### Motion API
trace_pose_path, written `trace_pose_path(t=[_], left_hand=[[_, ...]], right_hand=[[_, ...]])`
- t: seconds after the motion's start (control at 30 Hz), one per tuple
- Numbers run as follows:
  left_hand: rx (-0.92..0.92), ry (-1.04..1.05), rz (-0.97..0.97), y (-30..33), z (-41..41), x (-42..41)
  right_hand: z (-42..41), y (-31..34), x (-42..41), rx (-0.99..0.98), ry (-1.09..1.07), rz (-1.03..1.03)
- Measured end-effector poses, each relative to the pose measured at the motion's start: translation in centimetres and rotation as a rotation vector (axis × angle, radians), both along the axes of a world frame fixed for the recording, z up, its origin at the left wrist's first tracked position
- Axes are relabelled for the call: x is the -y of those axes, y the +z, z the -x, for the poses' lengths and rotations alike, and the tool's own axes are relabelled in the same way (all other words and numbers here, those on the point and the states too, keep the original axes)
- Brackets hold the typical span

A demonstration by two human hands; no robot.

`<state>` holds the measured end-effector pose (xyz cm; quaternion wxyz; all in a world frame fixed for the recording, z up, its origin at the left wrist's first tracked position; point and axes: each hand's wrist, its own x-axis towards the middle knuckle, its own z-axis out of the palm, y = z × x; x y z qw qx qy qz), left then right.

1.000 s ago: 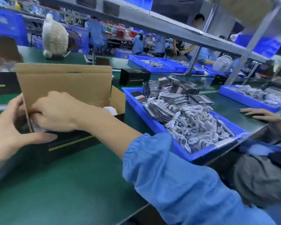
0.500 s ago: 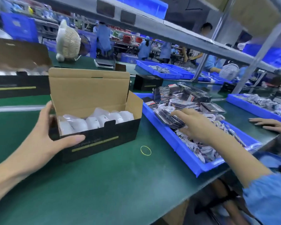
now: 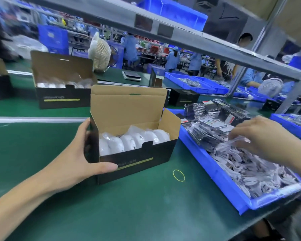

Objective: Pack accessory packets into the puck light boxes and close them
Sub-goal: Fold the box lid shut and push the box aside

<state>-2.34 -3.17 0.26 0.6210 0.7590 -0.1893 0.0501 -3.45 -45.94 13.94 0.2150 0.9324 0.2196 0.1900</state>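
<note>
The single head-worn camera looked forward and down across the green bench (image 3: 146,206), close over the open box (image 3: 137,153) and blue tray (image 3: 198,153). Its wide lens (edges bent) also caught the shelf (image 3: 181,37) overhead.

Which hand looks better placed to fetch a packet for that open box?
The right hand: it is already over the blue bin, its fingers on a clear accessory packet. The left hand is busy gripping the open puck light box's near end, steadying it.
</note>
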Motion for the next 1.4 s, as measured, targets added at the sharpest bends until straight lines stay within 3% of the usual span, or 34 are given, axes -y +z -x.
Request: trace_pose_path(t=[0.2, 0.27, 0.4, 0.57, 0.73, 0.9, 1.03, 1.23, 1.4], left_hand=[[0.049, 0.021, 0.008, -0.6, -0.4, 0.2], [0.065, 0.041, 0.008, -0.8, -0.4, 0.4], [0.097, 0.078, -0.014, -1.1, -0.4, 0.5], [0.132, 0.059, -0.031, -0.8, -0.5, 0.6], [0.124, 0.040, -0.009, -0.6, -0.5, 0.6], [0.104, 0.036, 0.023, -0.7, -0.3, 0.8], [0.082, 0.021, 0.025, -0.9, -0.3, 1.0], [0.095, 0.036, 0.027, -0.9, 0.0, 1.3], [0.105, 0.020, 0.024, -1.0, -0.1, 1.3]], right_hand=[[0.3, 3.5, -9.7, -0.137, 0.313, -0.891], [-0.7, 2.8, -13.9, -0.203, 0.377, -1.014], [-2.3, -1.7, -22.4, -0.273, 0.421, -0.834], [-2.7, -5.4, -25.7, -0.430, 0.417, -0.972], [-4.2, -4.4, -26.0, -0.700, 0.262, -0.884], [-4.8, -4.0, -26.6, -0.654, 0.180, -0.672], [-5.1, -4.1, -25.6, -0.610, 0.173, -0.646], [-3.8, -4.4, -24.7, -0.458, 0.391, -0.795], [-2.8, -4.4, -23.1, -0.566, 0.548, -0.550]])
